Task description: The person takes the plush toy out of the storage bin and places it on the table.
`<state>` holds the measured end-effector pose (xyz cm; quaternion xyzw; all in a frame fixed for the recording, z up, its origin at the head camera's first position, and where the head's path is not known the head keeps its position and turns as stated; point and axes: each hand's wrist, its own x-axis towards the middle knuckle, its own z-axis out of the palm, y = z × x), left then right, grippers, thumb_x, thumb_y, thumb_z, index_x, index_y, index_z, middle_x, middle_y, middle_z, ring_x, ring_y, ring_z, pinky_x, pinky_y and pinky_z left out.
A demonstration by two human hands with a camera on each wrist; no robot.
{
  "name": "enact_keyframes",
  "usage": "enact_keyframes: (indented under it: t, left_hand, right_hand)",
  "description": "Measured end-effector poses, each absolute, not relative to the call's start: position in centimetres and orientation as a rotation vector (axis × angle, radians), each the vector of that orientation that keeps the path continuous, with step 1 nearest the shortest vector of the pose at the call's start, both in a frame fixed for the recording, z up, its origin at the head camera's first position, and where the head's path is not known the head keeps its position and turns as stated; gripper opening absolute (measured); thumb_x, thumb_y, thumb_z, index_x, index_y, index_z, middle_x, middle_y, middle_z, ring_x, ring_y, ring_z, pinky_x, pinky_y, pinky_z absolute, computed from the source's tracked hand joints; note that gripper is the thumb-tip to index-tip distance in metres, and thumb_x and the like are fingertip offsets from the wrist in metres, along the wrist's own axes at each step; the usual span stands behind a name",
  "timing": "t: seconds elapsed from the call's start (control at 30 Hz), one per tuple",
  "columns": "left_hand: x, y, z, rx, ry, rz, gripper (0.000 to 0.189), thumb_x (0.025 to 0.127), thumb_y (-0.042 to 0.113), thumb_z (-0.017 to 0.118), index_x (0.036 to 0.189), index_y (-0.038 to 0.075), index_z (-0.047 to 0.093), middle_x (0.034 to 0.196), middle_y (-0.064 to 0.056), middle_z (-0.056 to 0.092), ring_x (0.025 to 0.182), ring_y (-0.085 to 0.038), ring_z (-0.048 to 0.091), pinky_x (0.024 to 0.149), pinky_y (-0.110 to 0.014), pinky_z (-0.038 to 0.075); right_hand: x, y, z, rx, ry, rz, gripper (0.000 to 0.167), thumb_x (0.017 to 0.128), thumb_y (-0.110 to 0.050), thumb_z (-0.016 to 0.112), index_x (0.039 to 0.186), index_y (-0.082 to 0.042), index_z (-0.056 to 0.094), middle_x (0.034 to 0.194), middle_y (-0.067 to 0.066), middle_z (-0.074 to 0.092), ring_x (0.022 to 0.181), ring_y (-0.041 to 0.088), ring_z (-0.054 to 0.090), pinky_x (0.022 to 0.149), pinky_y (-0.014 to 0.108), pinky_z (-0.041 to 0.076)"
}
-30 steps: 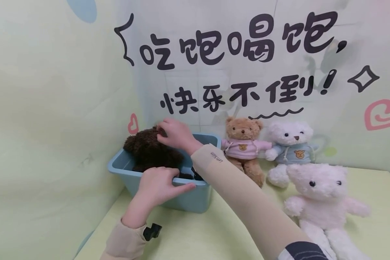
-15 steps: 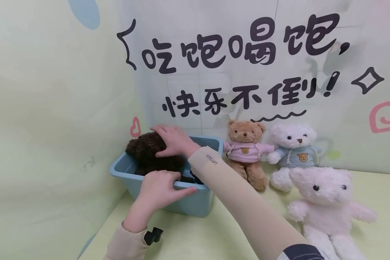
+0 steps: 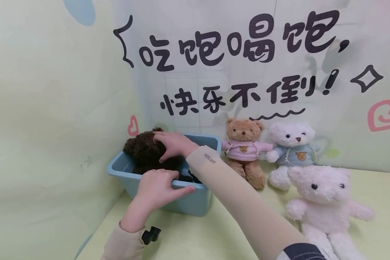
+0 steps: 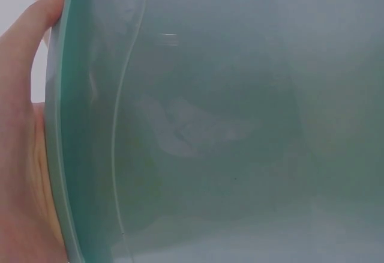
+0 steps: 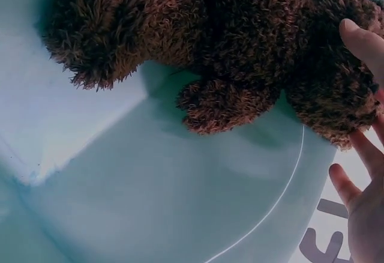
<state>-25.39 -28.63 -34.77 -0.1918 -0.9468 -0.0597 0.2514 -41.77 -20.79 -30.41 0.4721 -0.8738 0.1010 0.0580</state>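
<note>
A dark brown plush bear (image 3: 143, 148) lies inside a blue plastic tub (image 3: 191, 202). My left hand (image 3: 156, 186) grips the tub's near rim, with the thumb stretched along it. In the left wrist view this hand (image 4: 24, 125) wraps the rim beside the smooth wall (image 4: 228, 83). Over the bear is my right hand (image 3: 177, 145), fingers spread and touching the fur. The right wrist view has the bear (image 5: 246, 29) lying on its back or side, which I cannot tell. There the right hand (image 5: 366, 203) has thumb and fingers on either side of one end of it.
To the tub's right sit a tan bear (image 3: 245, 151) in a pink hoodie and a white bear (image 3: 295, 157) in a blue hoodie. A pale pink bear (image 3: 326, 216) sits nearer, right of the right sleeve. A printed backdrop (image 3: 214, 77) stands behind the pale tabletop (image 3: 211, 238).
My right hand has loosened from a pinch on the brown bear's fur to spread fingers, a little lower on it. The left hand keeps its place on the rim.
</note>
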Motion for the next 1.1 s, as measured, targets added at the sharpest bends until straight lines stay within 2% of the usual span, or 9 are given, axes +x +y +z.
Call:
enact_keyframes:
  t: [0.13, 0.27, 0.47, 0.6, 0.8, 0.87, 0.97, 1.03, 1.1]
  left_hand:
    - [-25.53, -28.65, -34.74, -0.524, -2.573, -0.176, 0.061, 0.077, 0.079, 0.054, 0.056, 0.024, 0.038, 0.05, 0.009, 0.031, 0.045, -0.008, 0.031, 0.045, -0.028, 0.025]
    - [-25.53, -28.76, -34.81, -0.521, -2.583, -0.177, 0.06, 0.077, 0.079, 0.054, 0.056, 0.024, 0.038, 0.05, 0.009, 0.03, 0.045, -0.009, 0.031, 0.045, -0.029, 0.024]
    - [-25.53, -28.69, -34.74, -0.534, -2.589, -0.175, 0.06, 0.077, 0.078, 0.054, 0.057, 0.025, 0.039, 0.05, 0.009, 0.032, 0.045, -0.008, 0.031, 0.045, -0.029, 0.025]
    - [-25.6, -28.61, -34.65, -0.529, -2.59, -0.172, 0.059, 0.077, 0.079, 0.055, 0.057, 0.025, 0.039, 0.05, 0.009, 0.033, 0.045, -0.008, 0.032, 0.045, -0.029, 0.025]
    - [-25.86, -28.46, -34.69, -0.554, -2.578, -0.181, 0.06, 0.078, 0.078, 0.054, 0.057, 0.024, 0.038, 0.05, 0.009, 0.033, 0.045, -0.008, 0.031, 0.045, -0.029, 0.025]
    - [-25.8, -28.56, -34.84, -0.552, -2.583, -0.178, 0.06, 0.078, 0.078, 0.054, 0.057, 0.024, 0.038, 0.05, 0.009, 0.032, 0.044, -0.008, 0.03, 0.045, -0.029, 0.024]
    - [-25.61, -28.77, -35.04, -0.54, -2.587, -0.176, 0.061, 0.077, 0.079, 0.054, 0.056, 0.024, 0.037, 0.049, 0.009, 0.031, 0.044, -0.008, 0.029, 0.044, -0.029, 0.024]
    - [-25.55, -28.83, -35.06, -0.538, -2.578, -0.181, 0.06, 0.077, 0.079, 0.054, 0.056, 0.025, 0.037, 0.049, 0.01, 0.031, 0.044, -0.008, 0.03, 0.045, -0.029, 0.024]
    - [-25.58, -28.75, -34.99, -0.547, -2.565, -0.188, 0.06, 0.077, 0.078, 0.055, 0.056, 0.024, 0.037, 0.05, 0.009, 0.032, 0.045, -0.008, 0.031, 0.045, -0.028, 0.026]
  right_hand:
    - [-41.87, -20.79, -30.21, 1.435, -2.655, 0.278, 0.043, 0.08, -0.04, 0.079, 0.116, -0.023, 0.061, 0.155, -0.003, 0.031, 0.13, 0.017, 0.043, 0.102, 0.036, 0.037]
    - [-41.66, -20.88, -30.23, 1.427, -2.631, 0.245, 0.035, 0.081, -0.041, 0.078, 0.109, -0.025, 0.066, 0.157, -0.002, 0.026, 0.139, 0.017, 0.03, 0.109, 0.042, 0.029]
    - [-41.38, -20.78, -30.06, 1.428, -2.603, 0.238, 0.019, 0.08, -0.043, 0.077, 0.088, -0.027, 0.071, 0.16, -0.003, 0.018, 0.146, 0.017, 0.011, 0.111, 0.049, 0.021]
    - [-41.44, -20.72, -29.84, 1.454, -2.607, 0.267, 0.018, 0.081, -0.044, 0.077, 0.081, -0.027, 0.071, 0.16, -0.004, 0.017, 0.146, 0.017, 0.011, 0.111, 0.05, 0.02]
    - [-41.87, -20.42, -30.24, 1.463, -2.645, 0.287, 0.019, 0.082, -0.043, 0.076, 0.079, -0.025, 0.07, 0.158, -0.008, 0.023, 0.147, 0.02, 0.013, 0.112, 0.049, 0.019]
    - [-41.87, -20.45, -30.46, 1.491, -2.658, 0.291, 0.021, 0.082, -0.044, 0.076, 0.081, -0.023, 0.069, 0.156, -0.007, 0.029, 0.146, 0.022, 0.016, 0.111, 0.047, 0.023]
    - [-41.78, -20.7, -30.62, 1.524, -2.652, 0.332, 0.034, 0.08, -0.045, 0.077, 0.1, -0.02, 0.064, 0.144, -0.003, 0.047, 0.135, 0.021, 0.036, 0.103, 0.04, 0.034]
    - [-41.79, -20.8, -30.62, 1.515, -2.647, 0.382, 0.055, 0.077, -0.045, 0.079, 0.121, -0.02, 0.056, 0.138, -0.003, 0.051, 0.125, 0.017, 0.044, 0.101, 0.038, 0.036]
    - [-41.85, -20.76, -30.55, 1.486, -2.645, 0.43, 0.081, 0.074, -0.045, 0.082, 0.14, -0.022, 0.042, 0.134, -0.002, 0.052, 0.118, 0.014, 0.047, 0.101, 0.039, 0.036]
